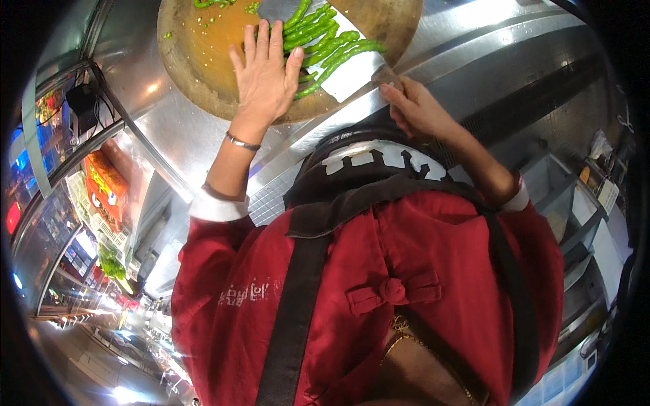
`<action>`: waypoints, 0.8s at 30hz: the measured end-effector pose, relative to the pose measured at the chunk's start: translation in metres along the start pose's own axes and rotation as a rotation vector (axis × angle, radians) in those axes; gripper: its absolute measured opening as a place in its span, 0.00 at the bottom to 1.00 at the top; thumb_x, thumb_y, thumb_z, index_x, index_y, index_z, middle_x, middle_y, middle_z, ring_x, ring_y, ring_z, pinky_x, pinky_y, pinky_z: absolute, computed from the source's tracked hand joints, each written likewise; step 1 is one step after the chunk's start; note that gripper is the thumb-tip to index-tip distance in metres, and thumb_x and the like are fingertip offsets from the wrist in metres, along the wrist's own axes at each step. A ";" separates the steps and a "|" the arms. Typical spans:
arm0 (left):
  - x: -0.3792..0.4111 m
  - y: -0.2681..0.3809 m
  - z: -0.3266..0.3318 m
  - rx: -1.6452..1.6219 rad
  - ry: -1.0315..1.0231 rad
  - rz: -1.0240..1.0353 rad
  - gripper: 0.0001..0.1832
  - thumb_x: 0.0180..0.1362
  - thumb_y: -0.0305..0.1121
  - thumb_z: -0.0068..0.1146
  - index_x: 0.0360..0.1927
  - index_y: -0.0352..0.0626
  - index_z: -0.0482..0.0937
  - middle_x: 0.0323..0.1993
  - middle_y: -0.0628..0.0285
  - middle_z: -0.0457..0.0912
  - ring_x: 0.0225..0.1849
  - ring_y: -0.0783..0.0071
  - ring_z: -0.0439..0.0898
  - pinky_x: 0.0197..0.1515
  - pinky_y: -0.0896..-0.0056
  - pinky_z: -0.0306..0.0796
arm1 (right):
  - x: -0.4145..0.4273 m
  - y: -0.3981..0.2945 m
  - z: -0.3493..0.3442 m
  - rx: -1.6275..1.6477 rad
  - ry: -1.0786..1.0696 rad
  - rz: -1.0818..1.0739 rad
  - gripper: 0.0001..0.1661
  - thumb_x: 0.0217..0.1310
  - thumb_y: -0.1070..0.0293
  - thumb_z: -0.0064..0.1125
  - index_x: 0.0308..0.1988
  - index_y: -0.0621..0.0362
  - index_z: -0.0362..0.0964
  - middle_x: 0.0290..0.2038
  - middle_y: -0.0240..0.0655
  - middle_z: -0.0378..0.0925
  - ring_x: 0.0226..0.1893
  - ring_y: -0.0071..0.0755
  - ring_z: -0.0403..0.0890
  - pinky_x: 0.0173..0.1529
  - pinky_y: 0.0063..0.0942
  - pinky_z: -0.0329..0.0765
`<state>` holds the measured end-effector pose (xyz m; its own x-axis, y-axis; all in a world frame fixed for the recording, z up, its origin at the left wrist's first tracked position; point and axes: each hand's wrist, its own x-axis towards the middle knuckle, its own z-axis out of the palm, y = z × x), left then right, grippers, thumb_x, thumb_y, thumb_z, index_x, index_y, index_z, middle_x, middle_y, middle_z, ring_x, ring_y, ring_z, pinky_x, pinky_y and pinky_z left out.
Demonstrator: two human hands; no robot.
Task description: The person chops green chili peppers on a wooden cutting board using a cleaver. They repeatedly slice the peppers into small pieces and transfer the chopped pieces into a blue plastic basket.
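A round wooden chopping board [203, 76] lies on the steel counter. Several long green peppers [317, 38] are bunched side by side across the broad, bright blade of a cleaver [350, 76], which lies flat over the board. With its back up and fingers spread, my left hand [266, 76] rests at the left ends of the peppers, thumb against them. My right hand [419, 104] is closed around the cleaver's handle [386, 76] at the board's near right edge. Small cut green pieces [216, 2] and pale seeds lie scattered on the board's far left part.
The steel counter's front edge [426, 53] runs close before my apron. To the left, past a metal frame, stand a red tray [109, 190] of food and leafy greens [109, 261]. Metal shelving [574, 188] holding various items is at the right.
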<state>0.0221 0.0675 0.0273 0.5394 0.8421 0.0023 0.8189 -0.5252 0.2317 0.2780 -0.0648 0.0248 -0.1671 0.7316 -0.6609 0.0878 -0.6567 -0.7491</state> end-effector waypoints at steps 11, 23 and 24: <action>-0.008 -0.003 0.023 -0.070 0.163 0.045 0.32 0.71 0.47 0.37 0.72 0.40 0.57 0.74 0.52 0.57 0.75 0.45 0.50 0.73 0.45 0.46 | -0.005 -0.019 0.025 0.005 0.010 0.073 0.24 0.73 0.50 0.50 0.38 0.62 0.60 0.17 0.29 0.68 0.12 0.21 0.68 0.14 0.24 0.66; -0.008 -0.005 0.025 -0.118 0.153 -0.011 0.36 0.70 0.53 0.36 0.73 0.38 0.54 0.75 0.51 0.53 0.77 0.48 0.47 0.73 0.39 0.40 | -0.004 -0.022 0.049 -0.041 0.059 -0.086 0.22 0.73 0.53 0.51 0.37 0.62 0.60 0.16 0.30 0.69 0.13 0.21 0.68 0.15 0.24 0.65; -0.008 -0.005 0.025 -0.110 0.155 -0.014 0.37 0.70 0.54 0.36 0.73 0.38 0.53 0.75 0.51 0.53 0.77 0.48 0.47 0.73 0.38 0.40 | -0.003 -0.023 0.050 -0.061 0.068 -0.087 0.23 0.73 0.53 0.51 0.36 0.64 0.61 0.16 0.32 0.70 0.13 0.23 0.70 0.16 0.26 0.67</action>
<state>0.0188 0.0603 0.0017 0.4845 0.8625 0.1462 0.7952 -0.5039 0.3373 0.2272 -0.0608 0.0465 -0.1099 0.7976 -0.5931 0.1360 -0.5790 -0.8039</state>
